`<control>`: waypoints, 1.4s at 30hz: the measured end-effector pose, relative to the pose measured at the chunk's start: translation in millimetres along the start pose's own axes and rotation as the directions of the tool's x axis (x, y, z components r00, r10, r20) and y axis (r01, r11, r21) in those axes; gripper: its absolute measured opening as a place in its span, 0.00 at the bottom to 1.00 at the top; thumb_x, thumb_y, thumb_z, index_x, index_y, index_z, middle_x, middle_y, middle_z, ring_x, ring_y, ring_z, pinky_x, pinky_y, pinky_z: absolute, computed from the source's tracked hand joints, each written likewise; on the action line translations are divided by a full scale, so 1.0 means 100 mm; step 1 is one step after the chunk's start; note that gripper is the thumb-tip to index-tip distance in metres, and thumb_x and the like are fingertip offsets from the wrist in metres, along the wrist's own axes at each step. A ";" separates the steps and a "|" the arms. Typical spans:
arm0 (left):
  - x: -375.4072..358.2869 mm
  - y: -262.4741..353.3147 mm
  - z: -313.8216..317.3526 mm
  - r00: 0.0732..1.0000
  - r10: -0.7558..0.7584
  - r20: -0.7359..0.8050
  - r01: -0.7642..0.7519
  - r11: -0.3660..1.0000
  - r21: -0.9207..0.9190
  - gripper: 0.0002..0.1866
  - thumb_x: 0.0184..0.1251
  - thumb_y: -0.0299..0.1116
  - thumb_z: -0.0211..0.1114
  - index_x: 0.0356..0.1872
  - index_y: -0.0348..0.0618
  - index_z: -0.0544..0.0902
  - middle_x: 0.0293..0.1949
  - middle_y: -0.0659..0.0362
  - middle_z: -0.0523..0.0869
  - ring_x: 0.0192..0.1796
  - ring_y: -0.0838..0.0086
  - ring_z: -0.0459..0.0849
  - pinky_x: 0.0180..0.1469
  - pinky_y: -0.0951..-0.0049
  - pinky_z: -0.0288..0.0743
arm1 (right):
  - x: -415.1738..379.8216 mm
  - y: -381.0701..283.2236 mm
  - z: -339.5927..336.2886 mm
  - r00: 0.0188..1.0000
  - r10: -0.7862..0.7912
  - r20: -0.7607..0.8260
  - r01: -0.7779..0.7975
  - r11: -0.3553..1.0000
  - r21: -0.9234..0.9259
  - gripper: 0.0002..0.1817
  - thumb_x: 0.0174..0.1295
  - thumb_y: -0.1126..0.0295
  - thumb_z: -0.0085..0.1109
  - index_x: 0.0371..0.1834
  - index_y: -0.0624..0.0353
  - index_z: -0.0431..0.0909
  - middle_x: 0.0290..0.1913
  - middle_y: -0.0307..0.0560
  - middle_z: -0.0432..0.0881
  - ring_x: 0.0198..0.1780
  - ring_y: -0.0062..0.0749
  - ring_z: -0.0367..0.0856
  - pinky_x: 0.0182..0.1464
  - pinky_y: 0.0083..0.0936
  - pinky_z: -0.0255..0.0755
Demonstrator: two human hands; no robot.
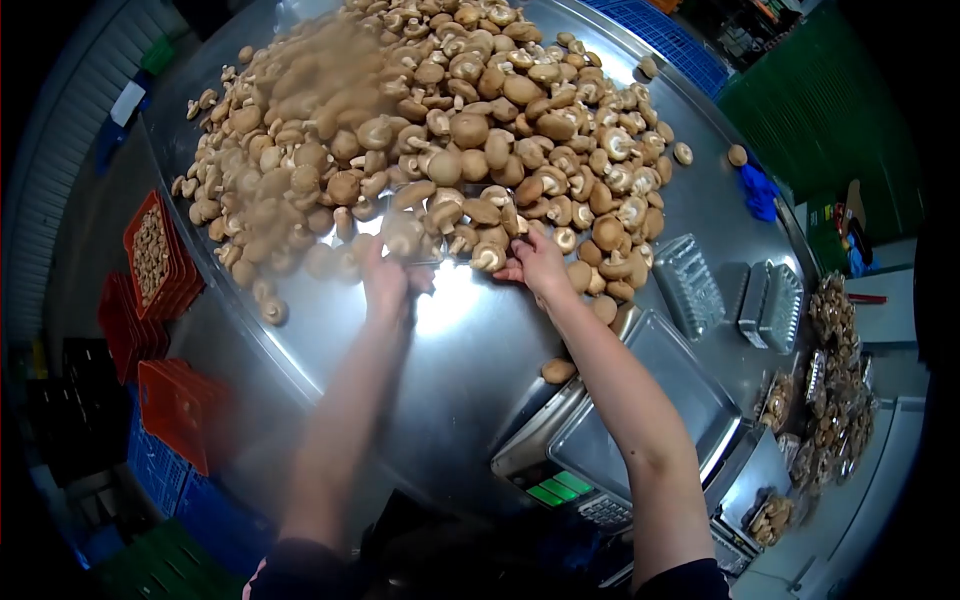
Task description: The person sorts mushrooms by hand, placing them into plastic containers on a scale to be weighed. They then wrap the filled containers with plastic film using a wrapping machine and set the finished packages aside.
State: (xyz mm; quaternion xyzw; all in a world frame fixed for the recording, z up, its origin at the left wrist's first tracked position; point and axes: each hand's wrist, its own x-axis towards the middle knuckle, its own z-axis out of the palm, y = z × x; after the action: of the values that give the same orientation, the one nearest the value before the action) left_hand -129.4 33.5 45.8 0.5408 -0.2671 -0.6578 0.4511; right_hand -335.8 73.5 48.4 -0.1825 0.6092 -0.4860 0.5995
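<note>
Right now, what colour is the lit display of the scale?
Green; the display shows best in the head view.

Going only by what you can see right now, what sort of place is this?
Probably a mushroom packing room: a heap of loose mushrooms covers much of a metal table, a scale stands close by, and bagged mushrooms are piled nearby.

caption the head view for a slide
Left hand and right hand at the near edge of heaped mushrooms on a metal table.
</note>
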 end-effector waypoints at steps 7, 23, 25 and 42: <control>-0.92 0.14 -0.05 0.985 -0.030 0.169 -0.001 0.983 0.183 0.18 0.73 0.22 0.41 0.63 0.37 0.61 0.35 0.46 0.81 0.19 0.69 0.80 0.13 0.76 0.73 | -1.05 0.05 -0.40 0.986 -0.161 0.043 0.165 0.977 -0.135 0.19 0.70 0.78 0.42 0.64 0.63 0.67 0.39 0.49 0.80 0.30 0.31 0.83 0.32 0.25 0.84; -2.45 -0.85 1.18 0.778 -0.102 0.620 -0.435 0.624 0.649 0.18 0.60 0.19 0.57 0.53 0.31 0.73 0.33 0.48 0.84 0.25 0.64 0.84 0.23 0.68 0.74 | -3.13 0.69 -2.31 0.832 -0.169 -0.528 0.061 0.974 -0.216 0.13 0.69 0.76 0.48 0.54 0.66 0.77 0.31 0.43 0.80 0.22 0.20 0.77 0.22 0.18 0.73; -2.47 -1.03 1.19 0.666 0.150 0.731 -0.730 0.332 0.597 0.20 0.59 0.20 0.59 0.54 0.30 0.72 0.34 0.44 0.85 0.32 0.55 0.86 0.34 0.61 0.78 | -3.19 0.78 -2.37 0.813 -0.216 -0.541 0.079 0.961 -0.265 0.13 0.68 0.77 0.49 0.54 0.65 0.77 0.29 0.44 0.80 0.22 0.22 0.78 0.23 0.20 0.73; -2.70 -1.07 0.77 0.690 0.183 0.701 -0.665 0.542 0.513 0.22 0.70 0.17 0.50 0.64 0.35 0.64 0.49 0.52 0.79 0.24 0.79 0.79 0.22 0.79 0.74 | -3.79 1.06 -1.67 0.660 -0.552 -0.510 -0.053 0.642 -0.765 0.25 0.59 0.62 0.67 0.57 0.61 0.72 0.44 0.53 0.77 0.41 0.45 0.82 0.45 0.35 0.78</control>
State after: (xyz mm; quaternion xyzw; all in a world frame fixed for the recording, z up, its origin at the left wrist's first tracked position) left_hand -233.0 309.1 103.8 0.3635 -0.7597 -0.4810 0.2435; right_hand -367.6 490.1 140.4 -0.2928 0.8941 -0.3195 0.1130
